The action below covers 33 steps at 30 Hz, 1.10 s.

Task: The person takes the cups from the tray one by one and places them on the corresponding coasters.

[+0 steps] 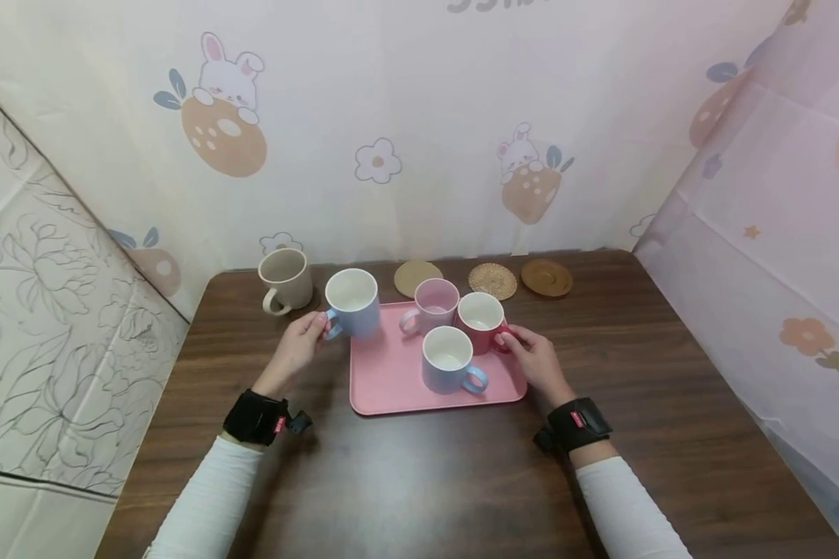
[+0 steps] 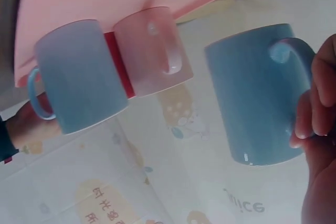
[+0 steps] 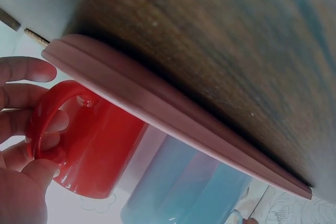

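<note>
A pink tray [image 1: 391, 388] lies mid-table. My left hand [image 1: 316, 328] grips the handle of a light blue mug [image 1: 353, 304] at the tray's back left corner; in the left wrist view my fingers [image 2: 317, 108] curl round that handle and the blue mug [image 2: 252, 98] stands apart from the others. My right hand [image 1: 510, 338] grips the handle of a red mug [image 1: 481, 318] on the tray's right side; my fingers [image 3: 23, 111] pass through the red mug's [image 3: 100, 145] handle. A pink mug [image 1: 435, 304] and a lavender-blue mug [image 1: 449, 359] stand on the tray.
A beige mug [image 1: 284, 277] stands at the back left of the dark wooden table [image 1: 419, 481]. Three round coasters lie behind the tray: pale [image 1: 412, 273], woven [image 1: 492, 280] and brown [image 1: 546, 277]. Curtains close off the back and both sides.
</note>
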Motion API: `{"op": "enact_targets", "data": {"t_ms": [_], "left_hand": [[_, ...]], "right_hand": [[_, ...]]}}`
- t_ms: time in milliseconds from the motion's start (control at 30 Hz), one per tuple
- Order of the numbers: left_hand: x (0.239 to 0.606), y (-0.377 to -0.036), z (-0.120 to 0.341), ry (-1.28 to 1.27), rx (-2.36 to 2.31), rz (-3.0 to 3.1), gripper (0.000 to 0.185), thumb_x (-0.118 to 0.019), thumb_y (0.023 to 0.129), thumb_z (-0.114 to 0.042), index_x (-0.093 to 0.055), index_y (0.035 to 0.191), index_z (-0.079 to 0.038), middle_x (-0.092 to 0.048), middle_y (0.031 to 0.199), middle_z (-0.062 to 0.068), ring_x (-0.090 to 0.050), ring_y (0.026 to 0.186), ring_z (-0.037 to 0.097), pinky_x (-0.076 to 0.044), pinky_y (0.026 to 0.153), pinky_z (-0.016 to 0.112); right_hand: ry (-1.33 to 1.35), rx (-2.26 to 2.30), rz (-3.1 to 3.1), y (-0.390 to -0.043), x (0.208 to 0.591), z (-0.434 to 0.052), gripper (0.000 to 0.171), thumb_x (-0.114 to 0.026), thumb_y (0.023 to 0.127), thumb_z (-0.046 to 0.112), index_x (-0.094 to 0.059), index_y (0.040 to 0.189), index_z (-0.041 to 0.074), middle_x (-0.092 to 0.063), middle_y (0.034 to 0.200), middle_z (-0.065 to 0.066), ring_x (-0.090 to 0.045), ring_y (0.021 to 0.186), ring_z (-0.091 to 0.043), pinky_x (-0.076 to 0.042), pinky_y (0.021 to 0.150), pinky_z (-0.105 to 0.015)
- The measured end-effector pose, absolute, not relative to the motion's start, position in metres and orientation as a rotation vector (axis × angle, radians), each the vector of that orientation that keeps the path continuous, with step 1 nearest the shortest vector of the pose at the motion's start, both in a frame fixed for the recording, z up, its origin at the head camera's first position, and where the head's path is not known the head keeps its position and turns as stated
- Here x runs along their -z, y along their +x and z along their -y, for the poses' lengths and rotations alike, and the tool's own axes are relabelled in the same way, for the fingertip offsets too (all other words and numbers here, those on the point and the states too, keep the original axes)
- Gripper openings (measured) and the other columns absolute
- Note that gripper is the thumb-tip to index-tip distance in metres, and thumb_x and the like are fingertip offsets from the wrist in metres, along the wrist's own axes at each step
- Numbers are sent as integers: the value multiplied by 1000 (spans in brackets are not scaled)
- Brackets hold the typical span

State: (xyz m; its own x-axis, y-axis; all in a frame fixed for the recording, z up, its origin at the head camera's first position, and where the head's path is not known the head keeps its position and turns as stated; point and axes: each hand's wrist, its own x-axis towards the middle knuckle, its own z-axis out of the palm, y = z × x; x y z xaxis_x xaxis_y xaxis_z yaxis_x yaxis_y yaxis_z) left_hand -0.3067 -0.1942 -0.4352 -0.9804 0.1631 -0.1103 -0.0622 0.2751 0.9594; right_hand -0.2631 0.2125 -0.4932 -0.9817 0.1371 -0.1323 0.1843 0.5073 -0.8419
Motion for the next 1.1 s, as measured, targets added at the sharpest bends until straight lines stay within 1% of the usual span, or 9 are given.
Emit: {"op": "enact_targets", "data": {"t_ms": [200, 267, 433, 600, 767, 833, 933, 1033, 1100], "left_hand": [[440, -333, 183, 29, -1905, -2370, 36, -39, 106, -23, -50, 93, 9, -44, 72, -2, -40, 62, 7, -34, 57, 19], [444, -343, 178, 30, -1923, -2346, 36, -39, 106, -23, -50, 94, 10, -45, 74, -2, -40, 63, 7, -34, 57, 19], [449, -365, 173, -13, -1936, -2302, 37, -38, 106, -25, -50, 97, 9, -47, 80, 1, -42, 64, 8, -36, 57, 18], [451, -384, 186, -41, -1927, -2337, 38, -37, 107, -24, -50, 99, 12, -49, 84, 5, -43, 66, 9, -39, 59, 20], [462, -396, 183, -91, -1933, -2315, 37, -37, 107, -23, -51, 97, 10, -49, 84, 6, -44, 67, 10, -41, 61, 22], [464, -401, 182, -116, -1936, -2315, 36, -36, 107, -22, -51, 97, 9, -49, 83, 5, -44, 66, 10, -41, 61, 22], [466, -407, 180, -142, -1945, -2319, 35, -37, 106, -22, -53, 95, 7, -49, 81, 4, -44, 66, 10, -39, 59, 18], [468, -412, 178, -152, -1944, -2325, 34, -37, 106, -22, -53, 95, 6, -49, 80, 3, -44, 66, 10, -38, 58, 16], [470, -413, 176, -168, -1949, -2310, 34, -37, 106, -22, -53, 95, 6, -49, 80, 3, -45, 68, 11, -38, 58, 16]], "right_hand": [[238, 1447, -2731, -258, 493, -217, 55, -51, 99, 44, -54, 137, 5, -62, 128, -21, -58, 112, -34, -51, 96, -47], [250, 1414, -2760, -253, 493, -221, 54, -50, 99, 43, -55, 136, 4, -63, 125, -22, -58, 108, -33, -51, 91, -44], [266, 1391, -2760, -248, 493, -224, 53, -50, 100, 43, -55, 136, 4, -63, 123, -22, -58, 106, -32, -52, 87, -40], [227, 1432, -2761, -258, 494, -211, 52, -52, 99, 42, -56, 135, 4, -64, 123, -22, -59, 106, -32, -52, 88, -41], [229, 1454, -2753, -258, 495, -212, 53, -53, 99, 42, -56, 135, 4, -61, 129, -22, -58, 114, -36, -51, 95, -49], [229, 1453, -2755, -258, 495, -212, 53, -53, 99, 42, -56, 135, 4, -61, 129, -22, -58, 115, -36, -51, 96, -49], [218, 1438, -2785, -259, 496, -212, 51, -53, 99, 42, -58, 132, 4, -64, 123, -21, -59, 107, -33, -53, 89, -41], [209, 1433, -2812, -260, 498, -213, 46, -54, 99, 39, -60, 130, 6, -67, 116, -19, -58, 99, -28, -49, 81, -32], [207, 1437, -2816, -260, 499, -214, 44, -55, 99, 37, -61, 129, 6, -68, 114, -19, -58, 98, -27, -49, 80, -31]]}}
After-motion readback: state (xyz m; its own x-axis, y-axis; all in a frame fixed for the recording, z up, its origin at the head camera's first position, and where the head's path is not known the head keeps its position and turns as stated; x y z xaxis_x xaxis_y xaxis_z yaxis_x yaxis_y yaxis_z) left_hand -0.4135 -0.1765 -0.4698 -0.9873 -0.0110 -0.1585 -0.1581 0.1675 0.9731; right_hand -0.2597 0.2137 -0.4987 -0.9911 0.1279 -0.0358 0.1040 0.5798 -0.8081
